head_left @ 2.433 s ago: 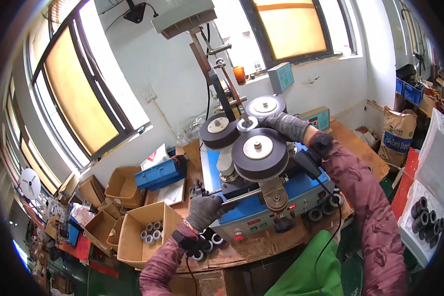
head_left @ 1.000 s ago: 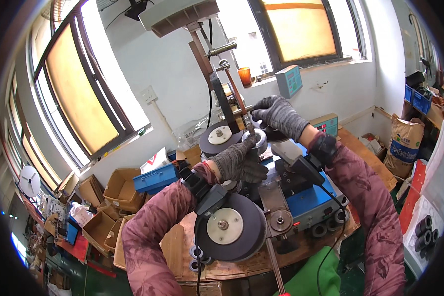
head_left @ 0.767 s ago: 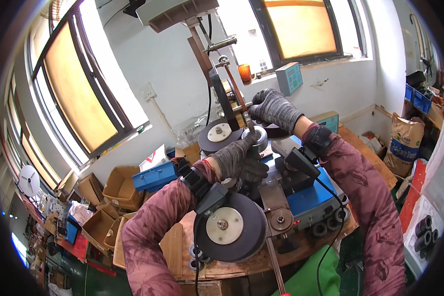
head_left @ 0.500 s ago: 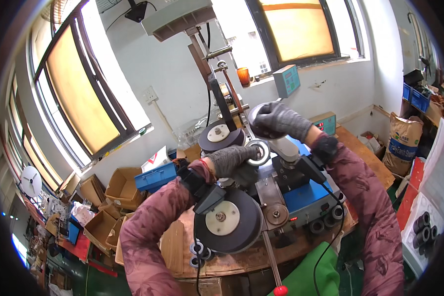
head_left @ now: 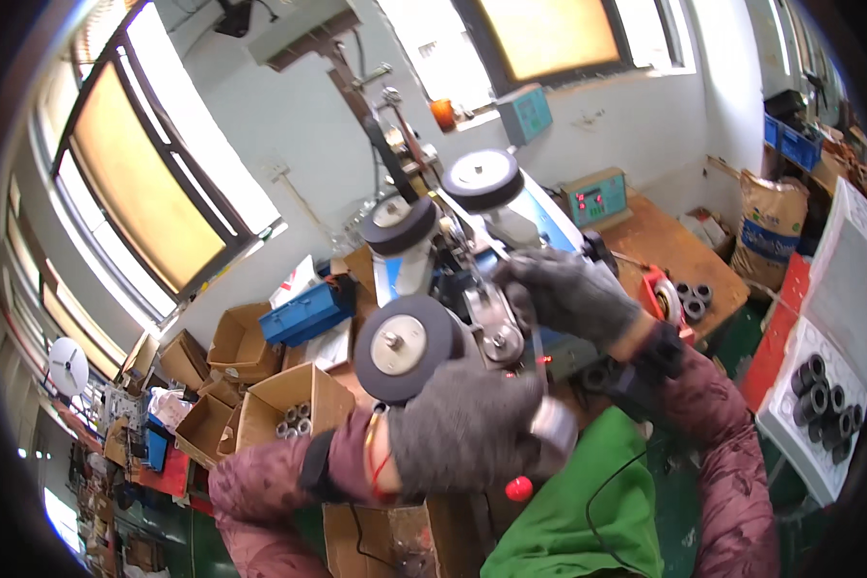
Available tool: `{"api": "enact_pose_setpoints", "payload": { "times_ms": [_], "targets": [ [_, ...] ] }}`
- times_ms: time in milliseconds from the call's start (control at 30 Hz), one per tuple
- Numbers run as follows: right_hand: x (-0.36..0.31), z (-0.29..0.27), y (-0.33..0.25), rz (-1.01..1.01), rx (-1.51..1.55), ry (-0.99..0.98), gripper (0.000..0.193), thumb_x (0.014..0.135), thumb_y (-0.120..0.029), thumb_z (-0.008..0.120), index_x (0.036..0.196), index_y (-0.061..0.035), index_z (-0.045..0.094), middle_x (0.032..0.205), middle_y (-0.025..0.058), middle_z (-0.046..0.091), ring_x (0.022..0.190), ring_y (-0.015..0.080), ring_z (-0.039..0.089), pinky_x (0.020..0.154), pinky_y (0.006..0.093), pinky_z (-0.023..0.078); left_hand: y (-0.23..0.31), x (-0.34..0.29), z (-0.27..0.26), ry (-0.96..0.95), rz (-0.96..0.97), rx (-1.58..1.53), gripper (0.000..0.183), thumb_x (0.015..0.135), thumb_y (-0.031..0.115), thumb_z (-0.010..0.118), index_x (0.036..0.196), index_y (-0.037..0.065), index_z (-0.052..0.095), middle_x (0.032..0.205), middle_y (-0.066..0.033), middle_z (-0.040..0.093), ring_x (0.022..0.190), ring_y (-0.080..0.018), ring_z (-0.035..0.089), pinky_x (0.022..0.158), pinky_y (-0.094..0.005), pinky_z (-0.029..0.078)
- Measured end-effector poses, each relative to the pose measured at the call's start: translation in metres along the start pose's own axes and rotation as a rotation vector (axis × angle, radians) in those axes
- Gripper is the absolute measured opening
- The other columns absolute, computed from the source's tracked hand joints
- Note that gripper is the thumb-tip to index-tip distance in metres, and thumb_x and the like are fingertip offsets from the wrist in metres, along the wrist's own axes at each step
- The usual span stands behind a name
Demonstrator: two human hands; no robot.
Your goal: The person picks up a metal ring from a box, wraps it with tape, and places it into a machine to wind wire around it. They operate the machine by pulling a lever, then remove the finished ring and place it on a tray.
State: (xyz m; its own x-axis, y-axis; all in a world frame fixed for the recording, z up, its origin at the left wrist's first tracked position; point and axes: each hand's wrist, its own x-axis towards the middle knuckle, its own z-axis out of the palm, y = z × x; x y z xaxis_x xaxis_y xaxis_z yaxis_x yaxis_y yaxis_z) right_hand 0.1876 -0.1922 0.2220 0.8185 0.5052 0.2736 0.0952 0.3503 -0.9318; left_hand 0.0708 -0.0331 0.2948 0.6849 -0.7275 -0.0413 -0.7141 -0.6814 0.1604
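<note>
My left hand (head_left: 467,429), in a grey knit glove, is closed on a shiny metal ring (head_left: 555,426), blurred, in front of the machine over the green cloth (head_left: 578,501). My gloved right hand (head_left: 573,297) is at the machine's middle, fingers curled beside the metal slide (head_left: 488,313); what they grip, if anything, is hidden. A dark grinding wheel with a pale hub (head_left: 400,349) stands left of the slide. Two more wheels sit further back, one at the left (head_left: 397,226) and one at the right (head_left: 482,181). A red lever knob (head_left: 518,488) shows below my left hand.
A cardboard box (head_left: 294,409) holding several rings stands left of the machine, near a blue metal box (head_left: 306,313). A control box with a lit display (head_left: 595,197) sits behind at right. White trays (head_left: 809,414) carry dark rings at far right.
My left hand has brought the ring out from among the wheels, down towards me. My right hand has left the back right wheel and come down to the machine's middle. The view has shifted.
</note>
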Motion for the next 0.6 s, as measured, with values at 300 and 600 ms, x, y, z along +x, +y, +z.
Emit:
{"api": "enact_pose_setpoints", "payload": {
  "times_ms": [300, 600],
  "targets": [
    [-0.24, -0.067, 0.055, -0.144, 0.434, 0.349, 0.021, 0.092, -0.022, 0.057, 0.102, -0.0038, 0.058, 0.078, 0.0092, 0.064, 0.073, 0.0205, 0.065, 0.065, 0.0326, 0.053, 0.005, -0.093, 0.149, -0.383, -0.155, -0.917, 0.033, 0.08, 0.023, 0.062, 0.106, 0.003, 0.057, 0.087, -0.0139, 0.063, 0.081, -0.0266, 0.064, 0.072, -0.0351, 0.05],
    [-0.285, -0.11, 0.193, 0.254, 0.415, 0.875, 0.02, 0.093, -0.025, 0.055, 0.103, -0.0089, 0.061, 0.092, 0.0039, 0.067, 0.086, 0.0186, 0.064, 0.073, 0.0351, 0.052, -0.194, -0.079, 0.376, 0.102, -0.777, -0.318, 0.018, 0.089, 0.019, 0.056, 0.099, 0.005, 0.061, 0.086, -0.0074, 0.066, 0.069, -0.0158, 0.063, 0.058, -0.0286, 0.051]
  ]
}}
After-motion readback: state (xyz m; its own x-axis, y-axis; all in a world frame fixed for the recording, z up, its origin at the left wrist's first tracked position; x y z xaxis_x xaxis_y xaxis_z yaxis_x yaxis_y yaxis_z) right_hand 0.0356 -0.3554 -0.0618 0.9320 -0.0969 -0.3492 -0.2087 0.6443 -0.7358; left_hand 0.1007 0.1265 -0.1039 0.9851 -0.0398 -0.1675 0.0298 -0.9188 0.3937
